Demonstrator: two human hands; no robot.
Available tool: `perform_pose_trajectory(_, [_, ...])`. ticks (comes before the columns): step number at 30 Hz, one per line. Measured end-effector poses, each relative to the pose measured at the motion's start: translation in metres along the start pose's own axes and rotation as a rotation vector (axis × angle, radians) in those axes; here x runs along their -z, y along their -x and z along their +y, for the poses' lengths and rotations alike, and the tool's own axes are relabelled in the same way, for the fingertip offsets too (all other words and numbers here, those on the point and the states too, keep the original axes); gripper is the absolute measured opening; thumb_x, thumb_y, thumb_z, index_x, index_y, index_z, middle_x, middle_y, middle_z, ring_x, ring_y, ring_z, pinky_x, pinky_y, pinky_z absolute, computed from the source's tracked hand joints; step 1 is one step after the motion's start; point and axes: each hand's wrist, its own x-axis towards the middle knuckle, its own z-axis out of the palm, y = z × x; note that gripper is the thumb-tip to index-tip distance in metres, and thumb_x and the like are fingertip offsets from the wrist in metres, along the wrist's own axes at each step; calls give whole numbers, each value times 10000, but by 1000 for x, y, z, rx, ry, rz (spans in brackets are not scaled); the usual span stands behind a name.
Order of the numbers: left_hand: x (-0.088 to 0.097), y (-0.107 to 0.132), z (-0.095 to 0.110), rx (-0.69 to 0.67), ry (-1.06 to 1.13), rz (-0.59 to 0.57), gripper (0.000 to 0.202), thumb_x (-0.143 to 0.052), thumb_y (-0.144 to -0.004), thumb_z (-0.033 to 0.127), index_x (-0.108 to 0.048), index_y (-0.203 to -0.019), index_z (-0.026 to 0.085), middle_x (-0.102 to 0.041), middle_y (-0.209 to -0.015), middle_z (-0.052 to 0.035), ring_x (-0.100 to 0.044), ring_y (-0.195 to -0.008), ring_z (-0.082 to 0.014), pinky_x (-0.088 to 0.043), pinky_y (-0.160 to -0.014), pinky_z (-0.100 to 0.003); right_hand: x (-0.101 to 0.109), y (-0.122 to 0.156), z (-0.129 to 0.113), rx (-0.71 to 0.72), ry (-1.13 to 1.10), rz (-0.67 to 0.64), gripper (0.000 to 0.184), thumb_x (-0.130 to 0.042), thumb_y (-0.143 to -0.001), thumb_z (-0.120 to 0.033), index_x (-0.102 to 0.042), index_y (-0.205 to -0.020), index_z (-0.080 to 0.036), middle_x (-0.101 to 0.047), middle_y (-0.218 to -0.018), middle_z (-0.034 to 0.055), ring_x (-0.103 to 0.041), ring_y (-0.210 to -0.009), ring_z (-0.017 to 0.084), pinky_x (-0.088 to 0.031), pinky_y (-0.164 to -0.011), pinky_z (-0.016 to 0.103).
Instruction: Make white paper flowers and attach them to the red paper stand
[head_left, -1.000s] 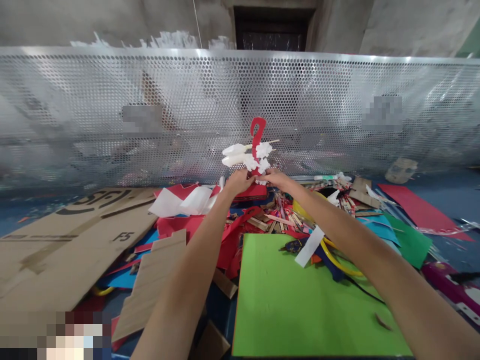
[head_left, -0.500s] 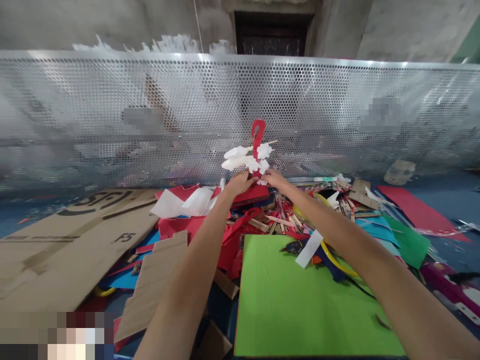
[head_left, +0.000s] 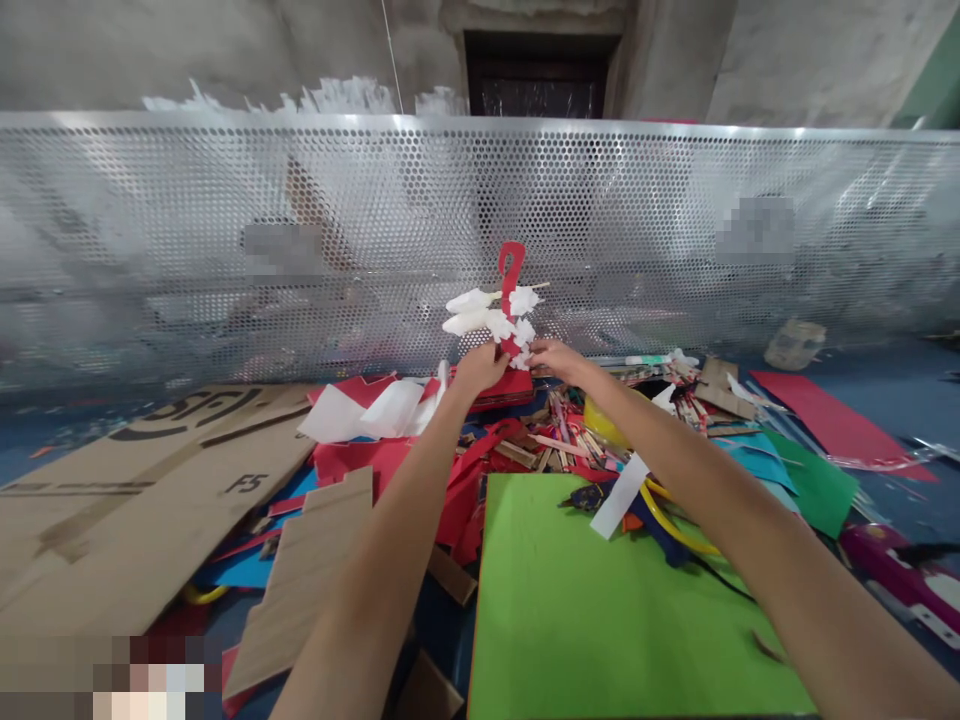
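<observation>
A red paper strip (head_left: 511, 262) with a curled top stands upright above the clutter in front of me. White crumpled paper flowers (head_left: 524, 300) and long white bud-like pieces (head_left: 466, 322) are fixed to it, and a thin stick crosses behind. My left hand (head_left: 481, 368) is closed on the base of this paper flower craft. Slightly parted, the fingers of my right hand (head_left: 556, 360) are at the edge of the lowest white flower; whether they touch it is hard to see. A red base (head_left: 504, 392) lies beneath, partly hidden by my left hand.
A perforated metal panel (head_left: 375, 230) rises behind the work. Cardboard sheets (head_left: 150, 480) lie left, a green board (head_left: 600, 620) in front. A glue gun (head_left: 589, 496), yellow-handled tool (head_left: 675, 525), white paper (head_left: 397, 405) and red sheet (head_left: 832, 420) surround the scrap pile (head_left: 562, 430).
My right hand has shifted slightly right and its fingers have loosened from the base. My left hand still grips the craft, which has moved slightly left in view.
</observation>
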Motion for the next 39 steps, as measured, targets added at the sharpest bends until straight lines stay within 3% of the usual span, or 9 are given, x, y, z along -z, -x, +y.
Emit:
perform_pose_trajectory(4, [-5,6,4,-11,-151,59,354,-431,-957,369,-550,-1169,111,-670,-1101,-197,-646,-1042,-270,-454,-907,-341,-1,-8,8,41,64,84,114,-704,-706,-91,-670,-796,-152,-672,-703,-10,-597,-594,90,-513,-581,193])
perform_pose_trajectory(10, [-6,6,-4,-7,-129,102,312,-408,-975,388,-585,-1066,147,-689,-1026,-154,-657,-969,-256,-468,-858,-331,-6,-23,14,132,165,272,115,-729,-760,-226,-677,-817,-141,-671,-717,3,-545,-543,82,-463,-512,180])
perform_pose_trajectory(13, [-6,3,-9,-44,-82,94,252,-428,-969,323,-595,-1054,155,-683,-1065,-145,-643,-1003,-251,-462,-886,-336,-6,-31,13,155,222,347,143,-706,-789,-267,-677,-822,-131,-672,-731,17,-546,-553,86,-466,-526,184])
perform_pose_trajectory(17, [-10,3,-14,-52,22,148,266,-443,-939,194,-537,-1185,160,-667,-1152,-126,-619,-1078,-238,-448,-928,-333,-8,-39,15,144,292,429,180,-648,-831,-266,-665,-952,-135,-666,-759,25,-557,-560,95,-481,-536,195])
perform_pose_trajectory(21, [-10,6,-14,16,70,179,223,-467,-925,216,-528,-1134,165,-692,-1003,-105,-652,-938,-250,-469,-820,-341,-7,-33,18,132,369,483,266,-538,-823,-153,-637,-1069,-127,-680,-798,48,-600,-606,130,-506,-560,231])
perform_pose_trajectory(28, [-1,10,-6,-82,70,109,96,-522,-886,235,-605,-922,202,-692,-994,-67,-627,-962,-221,-454,-864,-329,-3,-2,12,277,555,367,282,-504,-695,-51,-745,-800,-154,-734,-831,36,-650,-851,174,-484,-856,262])
perform_pose_trajectory(34, [0,12,-3,-47,77,107,101,-523,-877,237,-613,-919,218,-691,-1023,-54,-622,-970,-211,-446,-870,-324,-14,1,9,343,652,273,377,-518,-732,-62,-728,-1037,-133,-733,-1032,54,-643,-860,167,-474,-840,256])
perform_pose_trajectory(39, [1,10,-3,-32,92,75,108,-522,-871,231,-618,-920,223,-702,-1018,-46,-629,-969,-210,-447,-853,-314,-18,-4,12,348,686,310,340,-628,-744,-179,-675,-1073,-111,-707,-1007,73,-616,-803,165,-478,-805,268])
